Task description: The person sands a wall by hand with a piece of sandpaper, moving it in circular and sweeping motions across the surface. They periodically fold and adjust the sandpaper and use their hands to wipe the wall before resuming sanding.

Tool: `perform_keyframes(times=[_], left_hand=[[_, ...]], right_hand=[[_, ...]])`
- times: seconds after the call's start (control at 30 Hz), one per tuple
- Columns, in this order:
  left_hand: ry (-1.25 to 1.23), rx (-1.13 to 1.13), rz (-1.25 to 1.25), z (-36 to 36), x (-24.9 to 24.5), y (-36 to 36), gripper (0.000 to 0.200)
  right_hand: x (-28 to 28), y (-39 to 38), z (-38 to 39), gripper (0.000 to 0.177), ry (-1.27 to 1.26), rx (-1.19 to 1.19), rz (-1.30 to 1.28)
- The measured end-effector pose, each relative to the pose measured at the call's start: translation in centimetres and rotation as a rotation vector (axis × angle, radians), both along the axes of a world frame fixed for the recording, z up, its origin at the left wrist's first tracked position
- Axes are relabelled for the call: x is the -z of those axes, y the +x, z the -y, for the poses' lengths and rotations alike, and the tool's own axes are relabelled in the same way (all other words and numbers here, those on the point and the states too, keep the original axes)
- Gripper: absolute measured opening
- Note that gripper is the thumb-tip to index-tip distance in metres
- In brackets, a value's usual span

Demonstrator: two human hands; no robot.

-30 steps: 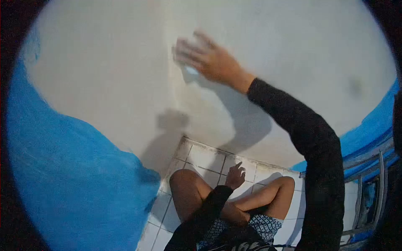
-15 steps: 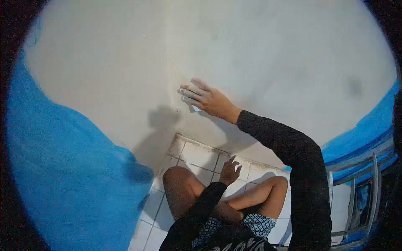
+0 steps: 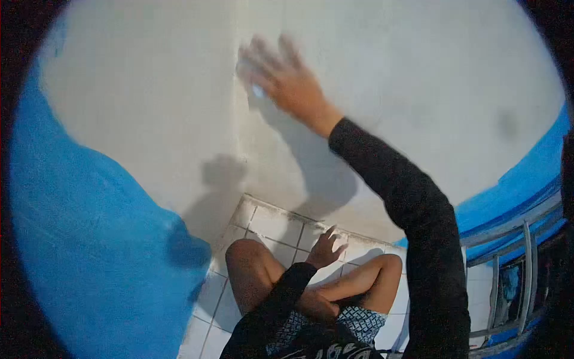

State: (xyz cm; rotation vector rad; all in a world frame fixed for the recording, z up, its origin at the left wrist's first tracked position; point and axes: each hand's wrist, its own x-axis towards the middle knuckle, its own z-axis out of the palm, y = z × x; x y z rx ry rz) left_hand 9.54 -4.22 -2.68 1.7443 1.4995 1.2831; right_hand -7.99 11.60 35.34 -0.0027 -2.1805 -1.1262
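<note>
High on the white wall (image 3: 394, 90), close to the room's corner, my right hand (image 3: 287, 84) lies with its fingers stretched out and smeared by motion. Beneath its palm, against the wall, shows the edge of a small pale blue piece (image 3: 258, 91); most of it is covered, and its kind cannot be made out. Low down, above my crossed legs (image 3: 359, 281), my left hand (image 3: 326, 250) hangs over the tiled floor with its fingers apart, holding nothing.
Blue paint (image 3: 101, 239) with an uneven edge covers the lower left wall, and more blue paint (image 3: 514, 179) is at the right. A grey metal frame with bars (image 3: 529, 275) stands at the lower right. White floor tiles (image 3: 275, 224) meet the wall along a dirty edge.
My right hand has slid upward along the wall beside the corner, with the pale blue piece under it. My left hand stays over the floor. The view has shifted slightly.
</note>
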Motion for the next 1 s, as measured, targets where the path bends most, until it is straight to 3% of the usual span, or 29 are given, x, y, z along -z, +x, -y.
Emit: perform_keyframes(times=[0.1, 0.17, 0.33, 0.43, 0.53, 0.6, 0.7, 0.83, 0.87, 0.9, 1.0], left_hand=[[0.116, 0.031, -0.082, 0.2, 1.6, 0.1, 0.053], [0.157, 0.062, -0.115, 0.4, 2.4, 0.3, 0.052], [0.119, 0.122, -0.13, 0.9, 0.6, 0.3, 0.045], [0.127, 0.151, -0.113, 0.9, 0.0, 0.4, 0.042], [0.134, 0.168, -0.108, 0.8, 0.0, 0.2, 0.04], [0.167, 0.16, -0.11, 1.0, 0.6, 0.5, 0.037], [0.203, 0.15, -0.171, 0.9, 1.5, 0.5, 0.038], [0.129, 0.161, -0.227, 1.7, 0.8, 0.0, 0.041], [0.092, 0.171, -0.23, 1.7, 1.4, 0.2, 0.042], [0.051, 0.177, -0.225, 1.4, 1.1, 0.1, 0.043], [0.108, 0.156, -0.209, 1.6, 0.2, 0.3, 0.041]], right_hand=[[7.5, 0.9, 0.6, 0.046, 0.069, 0.009, 0.195], [7.0, 0.7, 0.5, 0.047, 0.017, -0.018, 0.241], [-0.5, 0.3, 0.1, 0.05, 0.016, -0.036, 0.261], [-4.7, -0.4, -1.2, 0.05, 0.149, -0.04, 0.027], [-7.5, -0.3, 0.0, 0.051, 0.157, 0.023, 0.0], [-7.1, 0.0, 0.2, 0.043, 0.162, -0.011, -0.145], [-3.4, -0.6, 0.2, 0.045, 0.092, 0.054, -0.163], [5.3, 0.1, 1.7, 0.061, -0.025, 0.092, 0.0], [6.9, 0.6, 1.7, 0.063, -0.152, 0.031, 0.098], [7.0, 0.9, 1.8, 0.064, -0.281, -0.035, 0.203], [4.9, 1.8, 0.9, 0.065, -0.169, -0.047, 0.178]])
